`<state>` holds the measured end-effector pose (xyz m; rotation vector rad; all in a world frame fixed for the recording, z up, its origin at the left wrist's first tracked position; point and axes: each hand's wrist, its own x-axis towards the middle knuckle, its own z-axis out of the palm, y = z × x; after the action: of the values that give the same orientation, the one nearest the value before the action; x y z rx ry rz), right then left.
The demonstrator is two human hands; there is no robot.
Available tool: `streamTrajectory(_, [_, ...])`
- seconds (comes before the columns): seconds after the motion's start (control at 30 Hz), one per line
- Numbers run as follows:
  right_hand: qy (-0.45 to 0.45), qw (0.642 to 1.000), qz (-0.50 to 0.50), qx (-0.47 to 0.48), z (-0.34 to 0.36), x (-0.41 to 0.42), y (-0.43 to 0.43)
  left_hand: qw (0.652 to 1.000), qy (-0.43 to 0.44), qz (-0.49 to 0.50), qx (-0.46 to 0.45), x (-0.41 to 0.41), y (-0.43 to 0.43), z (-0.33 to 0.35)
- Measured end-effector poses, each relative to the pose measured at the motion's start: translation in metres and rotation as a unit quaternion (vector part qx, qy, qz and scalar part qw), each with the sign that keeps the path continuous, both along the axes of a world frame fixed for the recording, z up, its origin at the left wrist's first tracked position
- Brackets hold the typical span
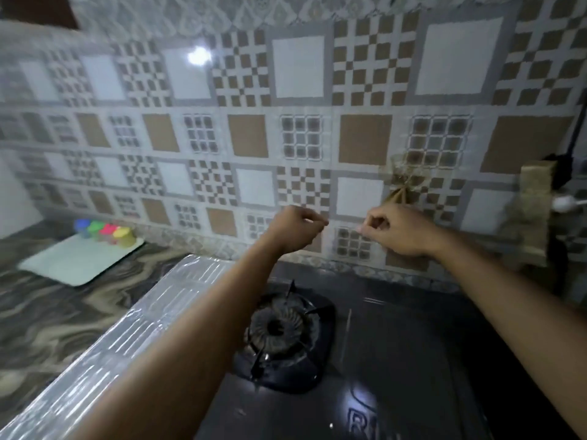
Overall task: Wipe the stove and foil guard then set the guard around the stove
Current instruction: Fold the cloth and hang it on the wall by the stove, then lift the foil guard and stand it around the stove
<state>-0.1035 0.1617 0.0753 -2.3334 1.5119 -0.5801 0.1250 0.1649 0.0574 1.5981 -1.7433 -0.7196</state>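
Note:
A black glass gas stove (397,344) fills the lower middle, with a dark burner and grate (279,331) on its left half. A silver ribbed foil guard panel (133,328) runs along the stove's left side, from the back wall toward me. Both my arms reach over the stove toward the tile-patterned back wall (298,138). My left hand (297,228) and my right hand (397,231) are held close together in front of that wall. Each has its fingertips pinched, and nothing shows between them. I cannot tell whether they touch the wall.
A white tray (79,258) with several coloured cups (104,231) sits on the marbled counter (47,319) at the left. A gold-speckled folded piece (533,217) and a dark cable (571,144) hang at the right. A gold bow-shaped patch (400,185) is above my right hand.

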Motion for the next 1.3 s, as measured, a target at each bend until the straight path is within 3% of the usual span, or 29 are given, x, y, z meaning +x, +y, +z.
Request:
streamTrajectory(0.13, [-0.001,0.991,0.131,0.035,-0.012,0.078,0.035,0.994,0.005,0.107,0.000,0.067,0.075,-0.019])
streamTrajectory(0.3, [0.037,0.960,0.273,0.056,-0.048,0.164,0.079,0.972,-0.057,0.221,0.051,0.144,0.186,-0.050])
streamTrajectory(0.53, [0.113,0.913,0.389,0.055,-0.074,0.278,0.121,0.927,-0.102,0.336,0.132,0.249,0.293,-0.090])
streamTrajectory(0.87, [0.379,0.822,0.424,-0.014,-0.163,0.458,0.120,0.874,-0.127,0.388,0.265,0.382,0.329,-0.170])
streamTrajectory(1.1, [0.434,0.797,0.414,-0.064,-0.218,0.561,0.092,0.861,-0.139,0.387,0.300,0.455,0.313,-0.219])
streamTrajectory(1.23, [0.437,0.800,0.405,-0.072,-0.249,0.605,0.071,0.842,-0.136,0.403,0.332,0.475,0.312,-0.247])
streamTrajectory(1.3, [0.418,0.819,0.392,-0.036,-0.261,0.622,0.061,0.836,-0.117,0.406,0.350,0.482,0.313,-0.261])
